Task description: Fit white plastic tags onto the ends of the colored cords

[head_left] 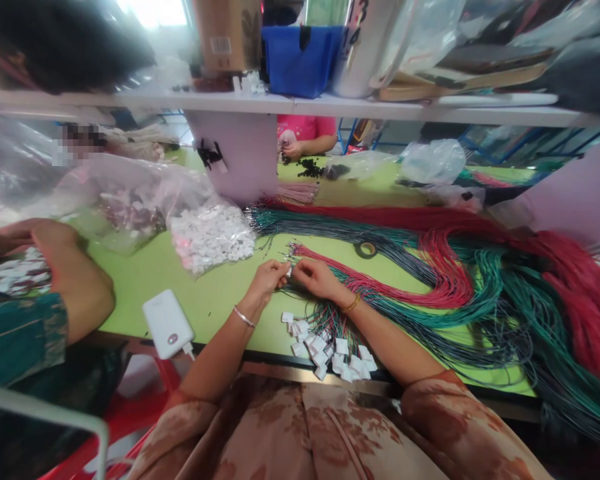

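My left hand (pixel 269 280) pinches a small white plastic connector (pixel 289 271) between thumb and fingers. Close beside it, my right hand (pixel 318 277) is closed, fingertips near the connector; whatever thin wire it grips is too small to make out. Just beyond both hands lie the tipped ends of red wires (pixel 325 257), which run off to the right. Teal-green wires (pixel 410 307) and dark grey wires (pixel 410 333) lie alongside under my right forearm. Below my hands, at the table's front edge, sits a pile of wired white connectors (pixel 343 347).
A clear bag of white connectors (pixel 213 233) lies to the left, with a white power bank (pixel 168 323) nearer me. A black tape roll (pixel 365 250) rests on wires. A co-worker's arm (pixel 80 273) is at left; another person's hand (pixel 294 149) works opposite. A shelf (pixel 300 105) crosses above.
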The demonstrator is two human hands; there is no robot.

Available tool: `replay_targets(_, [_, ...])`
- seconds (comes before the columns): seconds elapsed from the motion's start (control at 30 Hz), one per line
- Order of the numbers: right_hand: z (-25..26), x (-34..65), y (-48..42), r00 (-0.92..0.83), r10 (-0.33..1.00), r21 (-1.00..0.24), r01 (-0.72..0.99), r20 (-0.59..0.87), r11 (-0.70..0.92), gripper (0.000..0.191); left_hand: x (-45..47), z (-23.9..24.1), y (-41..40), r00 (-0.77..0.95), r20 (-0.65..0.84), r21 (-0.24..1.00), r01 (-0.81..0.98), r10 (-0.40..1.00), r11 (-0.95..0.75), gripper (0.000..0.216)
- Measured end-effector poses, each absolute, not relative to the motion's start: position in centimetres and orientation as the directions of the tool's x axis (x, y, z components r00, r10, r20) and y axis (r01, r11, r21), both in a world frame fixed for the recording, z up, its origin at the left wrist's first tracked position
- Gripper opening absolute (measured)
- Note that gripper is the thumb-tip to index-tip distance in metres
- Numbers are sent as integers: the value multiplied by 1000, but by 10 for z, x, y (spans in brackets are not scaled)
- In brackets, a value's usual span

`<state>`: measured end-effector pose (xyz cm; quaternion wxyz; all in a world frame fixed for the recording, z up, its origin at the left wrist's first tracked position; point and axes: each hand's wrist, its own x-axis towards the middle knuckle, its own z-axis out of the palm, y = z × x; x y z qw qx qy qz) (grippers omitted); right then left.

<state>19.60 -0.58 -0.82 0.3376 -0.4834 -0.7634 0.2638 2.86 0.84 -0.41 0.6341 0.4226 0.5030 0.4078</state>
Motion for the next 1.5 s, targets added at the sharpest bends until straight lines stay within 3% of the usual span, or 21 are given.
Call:
replay_targets(0.23, [-13, 225, 16, -327, 935, -390, 850, 134, 353, 9, 15, 2, 15, 215, -286, 949, -74, 934, 307, 34])
replay_targets(0.47, [-13, 227, 14, -269, 943, -327, 888, 199, 322, 16, 21, 2, 11, 218, -293, 932, -152, 931, 328, 27])
replay_targets(0.57, [-11, 225, 17, -231, 948, -425, 852, 217, 305, 13, 24, 2, 10, 217, -273, 915, -242, 937, 323, 24])
replay_targets(0.7, [-1, 206, 24, -275, 922, -628, 675, 274, 388, 13, 28, 1, 7, 248, -278, 902, -266, 928, 341, 22])
replay_targets(0.87, [19, 178, 29, -319, 906, -752, 515, 277, 412, 10, 31, -2, 6, 262, -259, 898, -288, 930, 332, 21])
replay_targets(1.17, [8, 197, 2, -165, 958, -861, 422, 236, 284, 15, 32, -6, 9, 265, -278, 817, -440, 923, 373, 17])
replay_targets(1.5, [-4, 196, -5, -137, 985, -925, 351, 106, 149, 21, 32, -8, 8, 288, -216, 834, -442, 933, 329, 16])
